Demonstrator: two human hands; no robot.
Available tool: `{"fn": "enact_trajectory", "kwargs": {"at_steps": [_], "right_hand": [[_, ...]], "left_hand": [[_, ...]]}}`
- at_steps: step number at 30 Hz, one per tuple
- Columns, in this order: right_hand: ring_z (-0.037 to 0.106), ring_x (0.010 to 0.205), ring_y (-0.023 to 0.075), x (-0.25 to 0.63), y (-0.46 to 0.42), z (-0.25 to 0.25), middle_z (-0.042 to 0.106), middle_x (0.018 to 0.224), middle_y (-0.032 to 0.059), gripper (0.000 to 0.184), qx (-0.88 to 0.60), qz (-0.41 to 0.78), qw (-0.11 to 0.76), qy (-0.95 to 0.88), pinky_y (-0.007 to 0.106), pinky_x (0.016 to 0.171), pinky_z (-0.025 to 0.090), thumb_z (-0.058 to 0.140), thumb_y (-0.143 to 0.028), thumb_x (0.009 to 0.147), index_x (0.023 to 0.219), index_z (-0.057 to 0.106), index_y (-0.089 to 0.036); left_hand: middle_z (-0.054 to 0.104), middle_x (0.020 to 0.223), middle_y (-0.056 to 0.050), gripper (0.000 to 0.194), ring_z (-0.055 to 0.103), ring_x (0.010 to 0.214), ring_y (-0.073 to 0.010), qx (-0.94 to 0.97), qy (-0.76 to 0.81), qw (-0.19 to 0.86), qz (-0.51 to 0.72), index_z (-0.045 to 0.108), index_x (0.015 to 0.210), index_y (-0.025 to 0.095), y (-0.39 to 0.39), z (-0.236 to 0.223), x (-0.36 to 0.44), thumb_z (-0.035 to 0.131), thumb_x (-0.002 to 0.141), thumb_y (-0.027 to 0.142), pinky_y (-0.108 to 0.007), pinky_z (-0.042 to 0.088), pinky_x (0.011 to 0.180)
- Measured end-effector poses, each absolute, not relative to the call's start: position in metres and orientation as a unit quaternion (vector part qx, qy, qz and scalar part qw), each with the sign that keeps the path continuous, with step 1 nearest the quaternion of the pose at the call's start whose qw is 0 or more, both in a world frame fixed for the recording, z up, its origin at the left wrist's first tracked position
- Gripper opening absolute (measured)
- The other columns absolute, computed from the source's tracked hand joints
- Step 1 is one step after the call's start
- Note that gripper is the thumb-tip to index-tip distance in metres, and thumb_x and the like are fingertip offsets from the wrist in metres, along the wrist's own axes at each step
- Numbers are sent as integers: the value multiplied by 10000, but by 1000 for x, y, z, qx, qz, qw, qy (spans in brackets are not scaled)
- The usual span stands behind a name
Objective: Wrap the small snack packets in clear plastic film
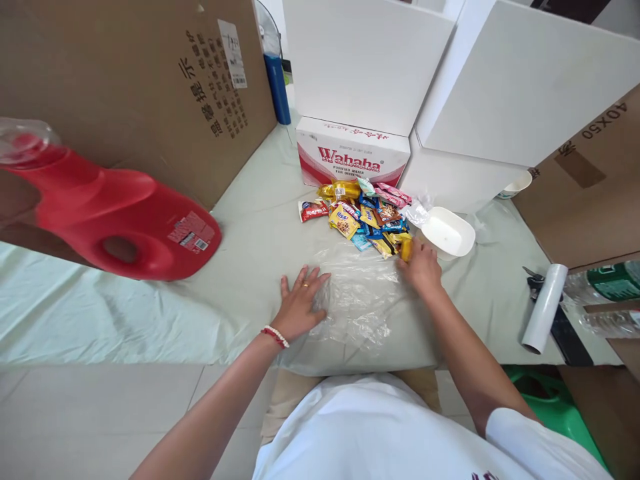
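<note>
My left hand [299, 305] lies flat with fingers spread, at the left edge of a clear plastic sheet or bag [363, 297] on the table. My right hand [424, 272] closes its fingertips on a small yellow-wrapped snack [406, 250], at the right edge of a heap of packaged snacks. In that heap are a yellow cookie packet [344, 221], a red packet [313, 211], pink packets [393, 195] and several blue ones. Right beside this hand, a white plastic dish [449, 231] sits with crumpled clear film [419, 211] at its left.
A white-and-red Wahaha carton [353, 157] stands behind the heap. A big red jug [135, 220] and a tall cardboard box [150, 87] are on the left. On the right lie a white roll [545, 310], scissors [536, 279] and plastic bottles [607, 283]. White boards [370, 60] rise behind.
</note>
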State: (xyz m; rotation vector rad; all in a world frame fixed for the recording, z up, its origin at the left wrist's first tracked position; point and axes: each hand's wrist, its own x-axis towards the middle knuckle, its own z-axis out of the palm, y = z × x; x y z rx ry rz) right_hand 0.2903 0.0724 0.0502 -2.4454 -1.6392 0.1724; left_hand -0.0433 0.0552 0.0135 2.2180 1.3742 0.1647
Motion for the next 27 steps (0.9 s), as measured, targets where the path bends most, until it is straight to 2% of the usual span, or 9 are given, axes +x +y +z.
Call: {"fn": "enact_trajectory", "kwargs": {"at_steps": [3, 6, 11, 14, 16, 18, 23, 25, 27], "right_hand": [[554, 1182, 365, 304, 54, 50, 602, 1322, 208, 750, -819, 25, 140, -555, 490, 994, 477, 588, -260, 841, 1550, 376, -144], [573, 1182, 356, 317, 44, 68, 612, 1344, 199, 817, -791, -22, 227, -568, 518, 1028, 467, 598, -269, 796, 1561, 349, -125], [674, 1066, 301, 340, 43, 113, 705, 1226, 124, 759, -783, -14, 357, -509, 503, 962, 527, 684, -303, 760, 1489, 496, -208], [672, 1121, 294, 336, 32, 135, 673, 1295, 140, 752, -755, -31, 440, -486, 483, 956, 536, 694, -277, 789, 1513, 498, -222], [637, 1210, 288, 315, 20, 140, 622, 1389, 124, 731, -688, 12, 466, -556, 482, 1016, 512, 660, -247, 826, 1534, 477, -260], [592, 1283, 281, 280, 8, 133, 592, 1440, 90, 691, -595, 86, 432, -673, 488, 1088, 467, 614, -212, 854, 1527, 482, -297], [559, 1213, 320, 199, 9, 72, 639, 1347, 137, 671, -501, 162, 194, -828, 525, 1052, 453, 553, -143, 849, 1513, 507, -227], [514, 1269, 342, 192, 14, 50, 597, 1405, 161, 665, -495, 160, 121, -845, 559, 1082, 415, 554, -109, 835, 1493, 529, -204], [441, 1366, 351, 199, 8, 41, 487, 1523, 174, 651, -489, 149, 117, -851, 586, 1130, 367, 550, -106, 855, 1499, 510, -201]], "left_hand": [[221, 1720, -79, 841, 75, 1611, -361, 832, 500, 240, 31, 320, 1604, 302, 53, 16, -43, 603, 813, 306, -768, -30, 1194], [201, 1724, -75, 797, 80, 1609, -372, 836, 502, 219, 14, 324, 1609, 297, 51, 17, -40, 564, 849, 323, -784, -27, 1184], [144, 1731, -123, 834, 89, 1602, -405, 829, 522, 202, 7, 272, 1632, 267, 40, 15, -39, 571, 857, 336, -802, 6, 1173], [112, 1730, -165, 919, 88, 1600, -414, 818, 540, 201, 10, 218, 1646, 262, 22, 14, -40, 622, 823, 323, -807, 8, 1165], [101, 1728, -184, 947, 95, 1602, -403, 810, 550, 205, 23, 187, 1652, 260, 9, 14, -39, 637, 820, 318, -800, 10, 1168], [115, 1727, -182, 927, 104, 1603, -390, 799, 561, 213, 45, 175, 1653, 261, -2, 13, -36, 623, 844, 324, -794, 29, 1174], [271, 1700, -143, 641, 172, 1593, -381, 757, 615, 192, 110, 282, 1627, 284, -16, 8, -34, 421, 1009, 382, -805, 110, 1163], [284, 1690, -170, 607, 191, 1581, -413, 743, 641, 145, 127, 363, 1599, 262, -20, 4, -39, 433, 1012, 401, -816, 129, 1150], [283, 1688, -180, 604, 187, 1575, -443, 749, 640, 81, 149, 435, 1564, 259, -23, 2, -49, 520, 980, 390, -807, 103, 1161]]}}
